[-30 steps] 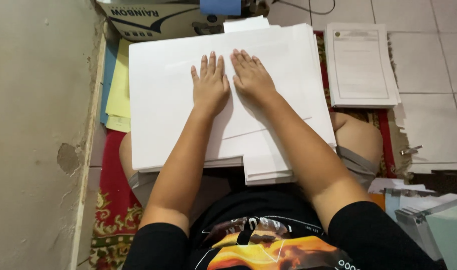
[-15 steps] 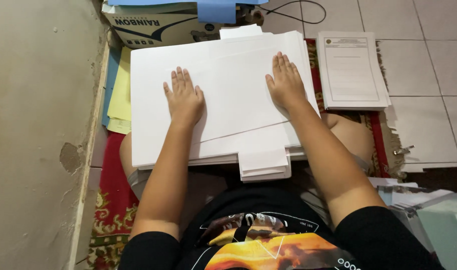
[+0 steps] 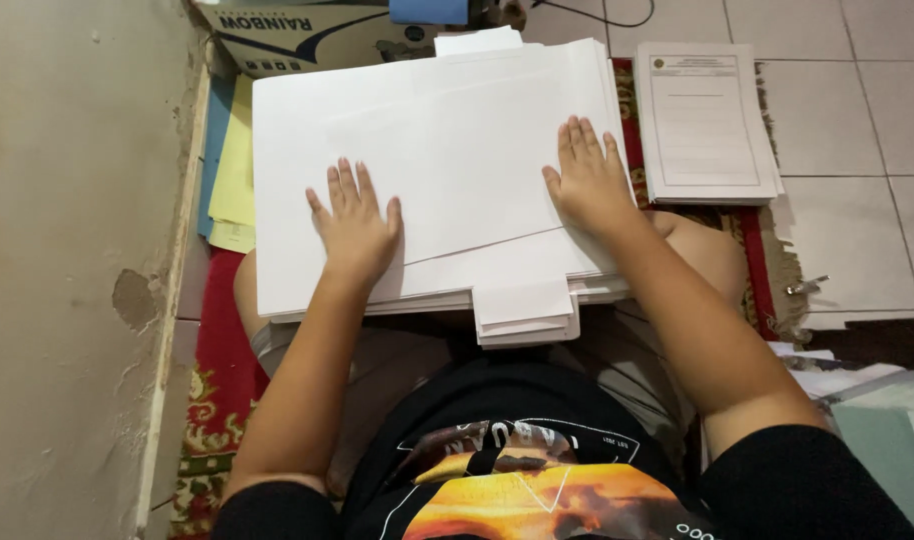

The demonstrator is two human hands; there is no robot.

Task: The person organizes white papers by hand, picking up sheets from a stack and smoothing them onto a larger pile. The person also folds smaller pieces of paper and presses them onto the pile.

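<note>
White sheets (image 3: 447, 150) lie in a thick stack across the person's lap, the long axis running left to right, with a narrower tab of sheets jutting from the near edge toward the body. Both hands rest flat on top, palms down, fingers spread and pointing away from the body; neither grips anything. The left hand (image 3: 355, 228) presses the near left part of the stack, the right hand (image 3: 589, 180) sits a little farther out toward the right edge, and the two are well apart with bare paper between them. A loose top sheet lies slightly askew, its lower edge slanting from under the left hand up toward the right hand. So the stack lies directly under both hands, each about as close to its own side edge as the other.

Just beside the stack on the right, a smaller pile of printed forms (image 3: 705, 125) rests partly on the tiled floor (image 3: 877, 120). On the left, yellow paper (image 3: 235, 160) and a blue sheet peek from beneath, next to the wall (image 3: 77, 250). A cardboard box (image 3: 307, 35) stands beyond the far edge. A red patterned rug (image 3: 212, 400) lies underneath.
</note>
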